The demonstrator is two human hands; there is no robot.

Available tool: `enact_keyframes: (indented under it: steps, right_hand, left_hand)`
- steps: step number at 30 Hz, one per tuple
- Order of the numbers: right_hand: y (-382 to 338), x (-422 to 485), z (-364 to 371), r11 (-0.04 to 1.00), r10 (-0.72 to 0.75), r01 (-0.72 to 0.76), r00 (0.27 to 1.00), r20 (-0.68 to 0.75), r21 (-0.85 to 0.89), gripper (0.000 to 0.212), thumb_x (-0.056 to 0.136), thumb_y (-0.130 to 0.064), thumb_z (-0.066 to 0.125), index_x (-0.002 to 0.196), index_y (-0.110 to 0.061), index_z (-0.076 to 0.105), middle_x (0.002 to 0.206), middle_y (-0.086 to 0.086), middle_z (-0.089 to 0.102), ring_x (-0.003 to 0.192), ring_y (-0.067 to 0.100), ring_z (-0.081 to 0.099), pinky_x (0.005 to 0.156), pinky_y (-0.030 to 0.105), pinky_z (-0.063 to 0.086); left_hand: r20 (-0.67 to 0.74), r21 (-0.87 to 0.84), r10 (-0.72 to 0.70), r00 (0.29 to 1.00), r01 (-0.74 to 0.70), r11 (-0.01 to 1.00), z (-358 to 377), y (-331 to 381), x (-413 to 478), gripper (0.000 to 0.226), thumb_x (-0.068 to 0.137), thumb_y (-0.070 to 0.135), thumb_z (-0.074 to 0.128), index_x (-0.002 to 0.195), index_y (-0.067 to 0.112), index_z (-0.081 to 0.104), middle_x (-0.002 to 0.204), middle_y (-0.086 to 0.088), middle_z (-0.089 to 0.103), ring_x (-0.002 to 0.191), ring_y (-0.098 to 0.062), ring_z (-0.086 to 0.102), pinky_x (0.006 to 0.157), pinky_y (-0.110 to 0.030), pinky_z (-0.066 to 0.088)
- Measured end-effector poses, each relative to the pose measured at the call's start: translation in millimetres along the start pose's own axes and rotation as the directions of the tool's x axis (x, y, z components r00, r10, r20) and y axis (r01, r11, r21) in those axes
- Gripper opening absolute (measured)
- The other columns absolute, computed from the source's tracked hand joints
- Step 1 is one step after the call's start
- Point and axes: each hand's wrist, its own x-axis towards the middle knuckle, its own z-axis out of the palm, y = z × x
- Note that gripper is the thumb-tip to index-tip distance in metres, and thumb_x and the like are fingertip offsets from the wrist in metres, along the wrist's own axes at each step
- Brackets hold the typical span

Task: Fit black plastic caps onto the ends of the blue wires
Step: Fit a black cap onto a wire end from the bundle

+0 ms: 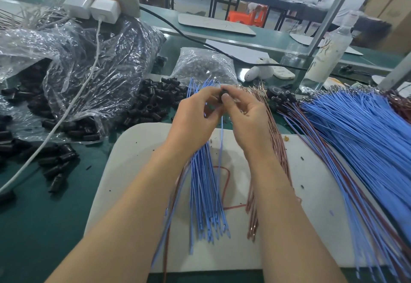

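Observation:
My left hand (195,118) grips a bundle of blue wires (205,193) that hangs down over the white board (138,149), their upper ends fanning out above my fingers. My right hand (244,113) pinches a small black plastic cap (223,94) between thumb and fingertips, right against the left hand. One single blue wire (221,140) runs down from the spot where the two hands meet. Loose black caps (153,102) lie in a heap just left of my hands.
Clear plastic bags (89,60) of black caps cover the left of the green table. A big fan of blue wires (360,131) and brown wires (278,149) lies to the right. A white cable (66,113), power strip (100,0), bottle (329,55) and metal post stand behind.

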Motion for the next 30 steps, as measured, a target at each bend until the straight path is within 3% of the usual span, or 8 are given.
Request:
enact_keyframes:
  steps: [4,8,13,17,20,24,28,30]
  right_hand:
    - [0,-3,7,0.998,-0.019,0.023,0.997,0.072,-0.054,0.025,0.100,-0.015,0.047,0.119,-0.017,0.063,0.120,0.004,0.062,0.116,0.013,0.056,0.103,0.036,0.043]
    - [4,-2,8,0.987,0.037,-0.028,0.998,0.056,-0.155,0.028,0.093,-0.001,0.048,0.113,-0.010,0.065,0.103,0.003,0.069,0.098,0.015,0.064,0.094,0.037,0.050]
    - [10,-3,8,0.963,0.028,-0.001,0.995,0.095,-0.268,0.020,0.086,-0.001,0.057,0.101,-0.004,0.070,0.090,0.007,0.072,0.086,0.020,0.067,0.082,0.035,0.053]
    - [10,-4,5,0.952,-0.064,0.073,0.997,0.039,-0.298,0.012,0.088,-0.004,0.060,0.093,-0.003,0.070,0.077,0.000,0.068,0.065,-0.002,0.057,0.061,0.007,0.041]
    - [10,-6,3,0.943,-0.101,0.106,0.994,0.034,-0.315,0.014,0.089,-0.005,0.059,0.095,-0.005,0.072,0.074,-0.003,0.066,0.063,-0.006,0.056,0.059,0.003,0.037]
    - [11,-5,2,0.916,-0.115,0.120,0.993,0.037,-0.383,0.018,0.087,-0.005,0.058,0.094,-0.008,0.074,0.077,0.003,0.071,0.070,0.009,0.059,0.065,0.013,0.043]
    - [14,-4,2,0.901,-0.112,0.112,0.993,0.025,-0.419,0.016,0.086,-0.004,0.058,0.092,-0.006,0.072,0.077,0.006,0.071,0.073,0.020,0.063,0.071,0.030,0.048]
    - [15,-4,3,0.895,-0.111,0.109,0.994,0.020,-0.432,0.014,0.085,-0.004,0.058,0.090,-0.005,0.071,0.075,0.006,0.070,0.070,0.020,0.061,0.070,0.032,0.047]
  left_hand:
    - [-0.047,-0.138,-0.089,0.995,0.082,0.987,-1,-3,2,0.020,0.086,0.009,0.065,0.088,0.027,0.059,0.079,0.014,0.068,0.069,0.002,0.064,0.070,-0.014,0.051]
    - [-0.058,-0.267,-0.120,0.991,0.100,0.958,-3,-4,4,0.019,0.085,0.005,0.065,0.087,0.023,0.059,0.086,0.000,0.071,0.078,-0.007,0.068,0.073,-0.017,0.050]
    - [-0.008,-0.304,-0.083,0.997,0.077,0.949,2,-2,3,0.014,0.085,0.005,0.067,0.091,0.016,0.062,0.089,-0.002,0.070,0.084,-0.015,0.069,0.079,-0.026,0.054]
    - [0.047,-0.300,-0.041,0.998,0.054,0.952,3,1,1,0.012,0.085,0.003,0.066,0.092,0.012,0.062,0.088,-0.006,0.070,0.083,-0.015,0.070,0.081,-0.029,0.055]
    - [0.066,-0.283,-0.017,0.998,0.035,0.959,3,2,0,0.013,0.085,0.000,0.064,0.094,0.010,0.063,0.088,-0.006,0.070,0.083,-0.014,0.069,0.083,-0.030,0.055]
    - [0.070,-0.266,-0.001,0.998,0.020,0.964,2,2,-2,0.015,0.084,-0.003,0.061,0.095,0.008,0.063,0.090,-0.006,0.069,0.084,-0.012,0.068,0.084,-0.026,0.054]
    - [0.084,-0.297,-0.050,0.995,0.072,0.952,3,0,-2,0.015,0.084,-0.003,0.062,0.095,0.008,0.064,0.089,-0.009,0.070,0.086,-0.019,0.070,0.086,-0.040,0.056]
    - [0.083,-0.298,-0.058,0.995,0.080,0.951,4,0,-2,0.016,0.083,-0.003,0.062,0.094,0.009,0.064,0.087,-0.008,0.071,0.085,-0.020,0.070,0.085,-0.042,0.056]
